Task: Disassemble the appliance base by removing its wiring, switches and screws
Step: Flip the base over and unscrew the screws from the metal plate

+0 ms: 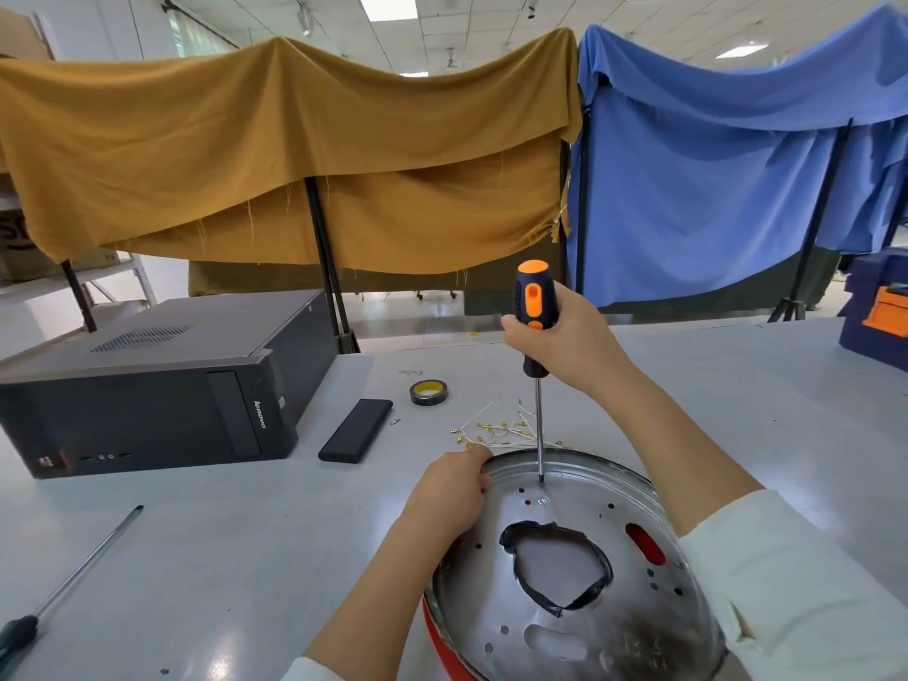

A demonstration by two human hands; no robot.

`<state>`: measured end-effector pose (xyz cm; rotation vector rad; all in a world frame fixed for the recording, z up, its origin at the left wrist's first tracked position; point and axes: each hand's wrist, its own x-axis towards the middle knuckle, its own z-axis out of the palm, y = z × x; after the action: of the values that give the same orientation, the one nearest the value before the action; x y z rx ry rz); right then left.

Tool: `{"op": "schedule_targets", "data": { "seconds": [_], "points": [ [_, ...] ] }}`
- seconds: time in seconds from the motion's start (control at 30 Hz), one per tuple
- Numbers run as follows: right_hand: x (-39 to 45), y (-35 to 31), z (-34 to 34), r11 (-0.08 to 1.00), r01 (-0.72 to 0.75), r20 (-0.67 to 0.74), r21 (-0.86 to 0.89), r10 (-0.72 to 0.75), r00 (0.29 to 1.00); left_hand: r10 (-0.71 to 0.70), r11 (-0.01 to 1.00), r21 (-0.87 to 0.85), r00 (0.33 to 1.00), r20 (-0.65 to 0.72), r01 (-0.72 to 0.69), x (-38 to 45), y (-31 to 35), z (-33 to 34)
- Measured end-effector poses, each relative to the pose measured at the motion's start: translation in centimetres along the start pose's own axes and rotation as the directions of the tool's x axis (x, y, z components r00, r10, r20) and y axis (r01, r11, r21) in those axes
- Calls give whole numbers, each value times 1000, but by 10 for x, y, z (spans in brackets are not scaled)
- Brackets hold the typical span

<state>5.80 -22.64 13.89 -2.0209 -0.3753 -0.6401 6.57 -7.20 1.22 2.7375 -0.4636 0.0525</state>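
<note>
Appliance base (pixel 565 597), partly cut off below; right hand (pixel 565 336) grip clasps screwdriver (pixel 536 331), left hand (pixel 454 489) steadies rim.

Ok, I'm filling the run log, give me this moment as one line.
right hand: grips screwdriver upright | tip: on metal base near screw | left hand: steadies base rim | loose wires: on table

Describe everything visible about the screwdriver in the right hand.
The screwdriver has a black and orange handle and a slim bare metal shaft. It stands nearly upright, the right hand wrapped around the handle. Its tip rests on the far part of the metal appliance base, just beyond a small screw. The left hand steadies the base's rim.
</note>
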Motion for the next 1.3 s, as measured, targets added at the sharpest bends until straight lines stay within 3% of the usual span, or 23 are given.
{"op": "schedule_targets", "data": {
  "seconds": [0.07, 0.17, 0.23, 0.3, 0.33, 0.47, 0.6, 0.7, 0.83, 0.97, 1.03, 1.17, 1.23, 1.3],
  "points": [
    [-4, 1, 2, 1000, -9, -61, -30, 7, 998, 3, 1000, -4, 1000, -6, -3, -1, 1, -1],
    [-4, -6, 5, 959, -24, -174, -282, -27, 984, 12, 1000, -11, 1000, -7, -12, -2, 1, -1],
    [0, -9, 6, 992, -36, -258, -122, 3, 966, 10, 1000, -18, 1000, -9, -11, -1, 1, 0],
    [3, -11, 8, 973, -111, -250, 205, 161, 955, 6, 1000, -20, 1000, -9, -6, -1, 1, 0],
    [3, -11, 10, 950, -139, -235, 281, 209, 949, 7, 1000, -19, 1000, -10, -7, -1, 1, 1],
    [3, -9, 12, 932, -123, -295, 342, 231, 927, 0, 1000, -27, 1000, -16, 0, -2, 0, 1],
    [4, -7, 3, 763, -150, 39, 629, 162, 986, -5, 1000, -10, 1000, -15, 5, -3, 1, 0],
    [-1, -8, 0, 816, -134, 41, 563, 134, 990, -4, 1000, 0, 1000, -9, 4, -3, 2, 0],
    [-6, -11, 3, 957, -69, -259, 282, 145, 955, 3, 1000, 2, 1000, -12, -3, -2, 1, 1],
    [-6, -11, 11, 931, -74, -361, 357, 210, 909, 7, 1000, 15, 1000, -14, -7, -2, 2, 0],
    [-3, -11, 9, 903, -87, -273, 421, 217, 937, 3, 1000, 23, 1000, -12, -3, -3, 1, 0],
    [5, -9, 0, 783, -159, 119, 601, 109, 987, -2, 1000, 19, 1000, -19, 3, -2, 1, 1],
    [2, -9, 2, 827, -131, 131, 546, 70, 989, -4, 1000, 21, 1000, -20, 4, -2, 1, 2],
    [-4, -9, 5, 890, -68, 28, 451, 62, 998, -4, 1000, 20, 1000, -18, 5, -2, 0, 2]
  ]
}}
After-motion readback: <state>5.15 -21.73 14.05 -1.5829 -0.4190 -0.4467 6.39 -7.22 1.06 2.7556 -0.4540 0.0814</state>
